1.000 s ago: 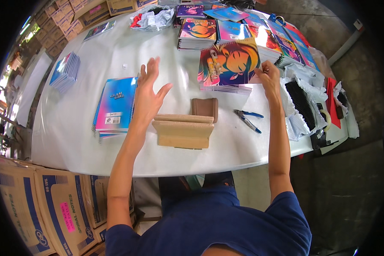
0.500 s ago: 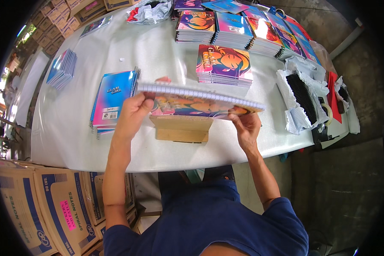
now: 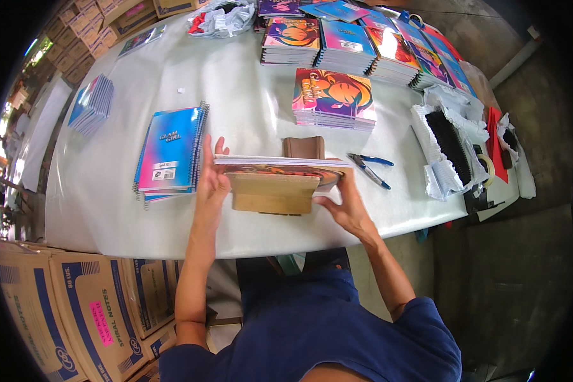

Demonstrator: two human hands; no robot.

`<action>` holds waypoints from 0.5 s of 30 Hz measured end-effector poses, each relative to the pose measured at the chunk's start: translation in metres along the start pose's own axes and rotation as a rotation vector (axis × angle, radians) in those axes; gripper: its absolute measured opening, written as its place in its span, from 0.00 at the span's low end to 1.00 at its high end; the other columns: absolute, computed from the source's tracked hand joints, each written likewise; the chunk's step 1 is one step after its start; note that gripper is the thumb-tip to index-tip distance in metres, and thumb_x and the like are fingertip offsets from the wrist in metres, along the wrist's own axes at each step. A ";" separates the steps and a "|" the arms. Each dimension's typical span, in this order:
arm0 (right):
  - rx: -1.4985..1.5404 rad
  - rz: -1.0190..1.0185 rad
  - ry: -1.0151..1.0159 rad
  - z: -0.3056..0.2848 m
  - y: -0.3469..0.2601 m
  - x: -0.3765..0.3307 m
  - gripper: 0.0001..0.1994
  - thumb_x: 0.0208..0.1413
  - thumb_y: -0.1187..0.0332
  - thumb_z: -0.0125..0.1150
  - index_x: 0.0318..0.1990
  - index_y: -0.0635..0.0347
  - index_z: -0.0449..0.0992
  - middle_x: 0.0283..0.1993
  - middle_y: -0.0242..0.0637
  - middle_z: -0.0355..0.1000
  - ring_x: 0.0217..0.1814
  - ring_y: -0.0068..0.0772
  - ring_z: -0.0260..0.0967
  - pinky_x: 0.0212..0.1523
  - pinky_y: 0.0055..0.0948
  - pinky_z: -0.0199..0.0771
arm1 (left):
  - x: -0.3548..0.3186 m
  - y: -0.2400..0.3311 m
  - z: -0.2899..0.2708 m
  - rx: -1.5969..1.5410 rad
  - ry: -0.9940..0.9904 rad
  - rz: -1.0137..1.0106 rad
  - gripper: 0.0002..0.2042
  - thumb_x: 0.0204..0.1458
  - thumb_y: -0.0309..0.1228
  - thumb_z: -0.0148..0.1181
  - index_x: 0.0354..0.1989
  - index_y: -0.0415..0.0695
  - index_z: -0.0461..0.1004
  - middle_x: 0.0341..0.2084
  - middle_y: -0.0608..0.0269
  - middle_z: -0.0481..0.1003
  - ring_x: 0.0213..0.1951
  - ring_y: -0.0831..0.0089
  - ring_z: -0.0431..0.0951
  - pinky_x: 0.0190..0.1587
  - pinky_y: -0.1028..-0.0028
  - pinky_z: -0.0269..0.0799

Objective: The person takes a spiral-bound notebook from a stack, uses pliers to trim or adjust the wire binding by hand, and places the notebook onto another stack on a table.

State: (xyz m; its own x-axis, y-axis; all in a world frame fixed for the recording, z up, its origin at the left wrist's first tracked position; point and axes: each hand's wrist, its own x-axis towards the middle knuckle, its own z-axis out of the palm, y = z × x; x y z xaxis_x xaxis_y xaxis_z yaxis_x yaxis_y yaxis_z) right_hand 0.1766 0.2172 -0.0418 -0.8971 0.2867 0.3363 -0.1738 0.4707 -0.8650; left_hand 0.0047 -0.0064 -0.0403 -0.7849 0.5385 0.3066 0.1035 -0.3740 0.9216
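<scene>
A notebook (image 3: 280, 162) with a colourful cover stands on its long edge between my hands, its white page edges up. It rests against a tan cardboard stand (image 3: 274, 194) that hides its lower part. My left hand (image 3: 211, 178) holds the left end, two fingers stretched upward and the thumb on the near side. At the right end my right hand (image 3: 346, 200) grips the corner, thumb low beside the stand. Just behind stands a brown block (image 3: 304, 148). Blue-handled pliers (image 3: 371, 169) lie right of my right hand.
Blue-pink spiral notebooks (image 3: 172, 149) are stacked at left, with another pile (image 3: 91, 105) farther left. An orange-purple notebook stack (image 3: 334, 95) sits beyond my hands. Several more stacks (image 3: 347, 44) fill the far right. Wrapped black coils (image 3: 449, 143) lie at right; cartons (image 3: 95, 305) stand lower left.
The notebook has moved down and left, from tilted in the air to upright against the cardboard stand. My right hand moved left with it; the brown block and pliers have come into sight.
</scene>
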 end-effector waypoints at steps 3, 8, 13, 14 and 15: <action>0.067 0.103 -0.006 0.016 0.004 -0.006 0.36 0.51 0.73 0.68 0.64 0.65 0.53 0.61 0.49 0.61 0.67 0.44 0.56 0.65 0.37 0.57 | -0.009 -0.021 0.015 0.243 0.019 0.007 0.51 0.52 0.52 0.64 0.73 0.44 0.36 0.70 0.53 0.46 0.70 0.63 0.49 0.69 0.64 0.46; -0.379 -0.171 0.291 -0.111 0.042 0.049 0.20 0.55 0.82 0.53 0.56 0.59 0.71 0.55 0.46 0.71 0.58 0.44 0.69 0.56 0.36 0.69 | -0.019 -0.031 -0.027 0.285 0.109 0.040 0.45 0.56 0.53 0.57 0.73 0.44 0.40 0.71 0.52 0.47 0.71 0.63 0.47 0.70 0.62 0.43; -1.372 0.139 0.662 -0.255 0.099 0.073 0.07 0.50 0.71 0.63 0.34 0.63 0.74 0.36 0.45 0.73 0.39 0.49 0.73 0.39 0.44 0.73 | -0.016 0.014 -0.017 0.346 0.248 0.076 0.35 0.63 0.44 0.50 0.73 0.49 0.41 0.72 0.53 0.46 0.71 0.60 0.48 0.70 0.61 0.42; -1.478 0.169 0.583 -0.259 0.115 0.070 0.08 0.49 0.70 0.64 0.34 0.62 0.74 0.36 0.46 0.73 0.39 0.49 0.73 0.39 0.44 0.74 | -0.017 0.015 -0.016 0.336 0.265 0.072 0.34 0.64 0.41 0.50 0.73 0.49 0.41 0.72 0.54 0.47 0.71 0.60 0.48 0.70 0.61 0.43; -1.576 0.207 0.494 -0.259 0.122 0.067 0.09 0.49 0.69 0.64 0.35 0.62 0.75 0.36 0.46 0.73 0.39 0.49 0.73 0.40 0.44 0.74 | -0.019 0.017 -0.014 0.315 0.269 0.056 0.34 0.64 0.40 0.51 0.73 0.49 0.42 0.72 0.54 0.47 0.71 0.60 0.48 0.70 0.61 0.43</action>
State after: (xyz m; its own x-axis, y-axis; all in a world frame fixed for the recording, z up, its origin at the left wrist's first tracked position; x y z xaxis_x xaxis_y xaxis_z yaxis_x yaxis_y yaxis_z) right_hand 0.2008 0.5101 -0.0279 -0.5915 0.5219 0.6147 0.7526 0.6309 0.1885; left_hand 0.0129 -0.0334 -0.0335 -0.9001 0.2914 0.3240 0.2997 -0.1258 0.9457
